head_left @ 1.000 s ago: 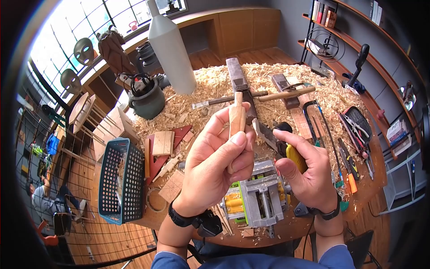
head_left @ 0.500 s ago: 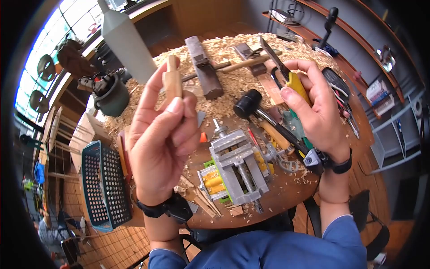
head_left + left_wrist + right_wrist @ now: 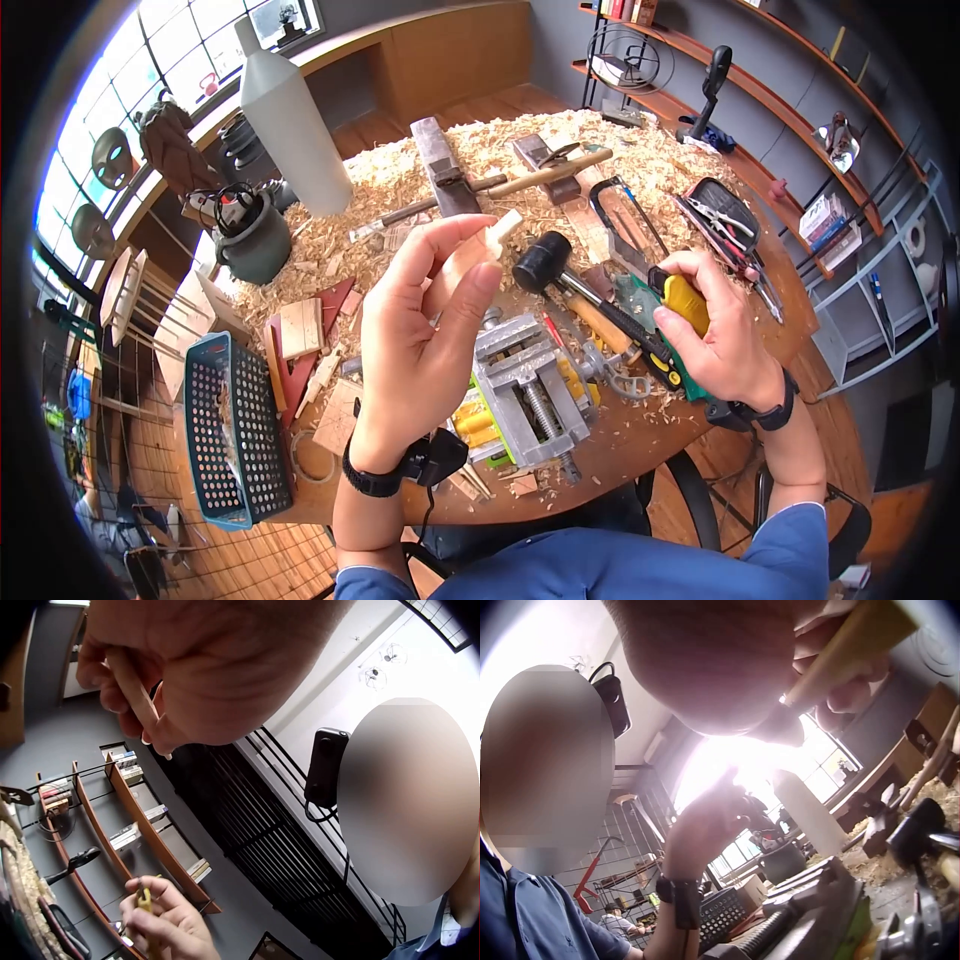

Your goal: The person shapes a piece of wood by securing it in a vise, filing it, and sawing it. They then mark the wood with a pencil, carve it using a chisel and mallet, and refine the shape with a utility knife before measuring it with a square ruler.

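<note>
My left hand (image 3: 415,340) pinches a small carved piece of pale wood (image 3: 505,226) between thumb and fingers, its narrow end sticking out past the fingertips. From below, the left wrist view shows the same wood (image 3: 133,688) lying along the fingers. Farther right, my right hand (image 3: 725,345) grips the yellow handle of a knife (image 3: 686,303); the blade points away, toward the far side of the table. The two hands are apart, held above the bench. Between and below them stands a metal vise (image 3: 530,395), and a black-headed mallet (image 3: 543,262) lies just behind it.
Wood shavings (image 3: 380,175) cover the table's far side, with hand planes (image 3: 440,165) among them. A perforated basket (image 3: 235,430) stands at the left edge. On the right lie a coping saw (image 3: 625,215) and a tool pouch (image 3: 722,215). A tall white bottle (image 3: 295,130) stands at the back left.
The right hand has brought the knife up, then lowered it to the right. The left hand has turned, tipping the wood's narrow end rightward. The head view has swung.
</note>
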The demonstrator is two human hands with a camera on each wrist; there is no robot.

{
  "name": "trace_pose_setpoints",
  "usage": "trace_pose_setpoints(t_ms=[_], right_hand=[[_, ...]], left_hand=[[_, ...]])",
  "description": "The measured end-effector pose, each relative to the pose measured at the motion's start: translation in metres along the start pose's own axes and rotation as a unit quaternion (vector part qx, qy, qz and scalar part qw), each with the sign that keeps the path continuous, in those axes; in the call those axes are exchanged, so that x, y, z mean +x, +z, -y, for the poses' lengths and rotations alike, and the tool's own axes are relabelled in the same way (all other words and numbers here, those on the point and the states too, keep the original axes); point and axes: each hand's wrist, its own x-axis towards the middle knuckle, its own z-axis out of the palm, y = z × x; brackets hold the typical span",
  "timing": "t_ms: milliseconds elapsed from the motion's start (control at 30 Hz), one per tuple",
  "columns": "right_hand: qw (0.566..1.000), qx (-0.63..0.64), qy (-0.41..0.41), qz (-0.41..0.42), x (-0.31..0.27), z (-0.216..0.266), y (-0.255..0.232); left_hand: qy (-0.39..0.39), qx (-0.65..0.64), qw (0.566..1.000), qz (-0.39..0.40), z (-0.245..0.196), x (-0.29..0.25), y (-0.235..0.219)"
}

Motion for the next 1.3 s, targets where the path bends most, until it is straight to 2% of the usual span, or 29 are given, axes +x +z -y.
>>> trace_pose_setpoints(t_ms=[133, 200, 333, 467, 633, 733, 800, 900, 1000, 1067, 1133, 1233, 1300], right_hand=[[0.995, 0.07, -0.068, -0.019, 0.01, 0.03, 0.007], [0.99, 0.097, -0.101, 0.001, 0.016, 0.038, 0.015], [0.986, 0.097, -0.134, -0.01, 0.026, 0.045, 0.032], [0.986, 0.061, -0.156, -0.023, 0.031, 0.048, 0.039], [0.982, 0.013, -0.184, -0.049, 0.034, 0.049, 0.04], [0.979, -0.023, -0.193, -0.064, 0.035, 0.05, 0.039], [0.976, -0.045, -0.199, -0.071, 0.035, 0.052, 0.039], [0.973, -0.08, -0.198, -0.088, 0.032, 0.055, 0.041], [0.972, -0.065, -0.169, -0.152, 0.032, 0.056, 0.049], [0.973, -0.064, -0.15, -0.166, 0.036, 0.053, 0.044], [0.968, -0.059, -0.169, -0.176, 0.038, 0.051, 0.043], [0.973, -0.08, -0.195, -0.099, 0.035, 0.057, 0.041], [0.977, -0.064, -0.185, -0.081, 0.032, 0.059, 0.045]], left_hand=[[0.026, 0.045, 0.998, 0.021, 0.005, -0.002, 0.007], [-0.052, -0.022, 0.998, 0.03, -0.005, -0.006, 0.013], [-0.076, -0.018, 0.996, 0.038, -0.012, -0.01, 0.014], [-0.053, -0.088, 0.994, 0.042, -0.006, -0.012, 0.017], [-0.028, -0.066, 0.996, 0.043, -0.003, -0.01, 0.014], [-0.054, 0.003, 0.995, 0.081, -0.003, -0.011, 0.009], [0.022, 0.061, 0.998, 0.003, -0.004, -0.008, 0.017], [0.046, 0.111, 0.993, -0.017, -0.004, -0.007, 0.018], [0.041, 0.187, 0.981, -0.034, -0.012, -0.01, 0.017], [0.035, 0.186, 0.981, -0.033, -0.013, -0.01, 0.013], [0.03, 0.187, 0.981, -0.033, -0.012, -0.01, 0.011], [0.089, 0.1, 0.991, -0.011, -0.004, -0.008, 0.011], [0.069, 0.094, 0.993, -0.008, -0.005, -0.009, 0.012]])
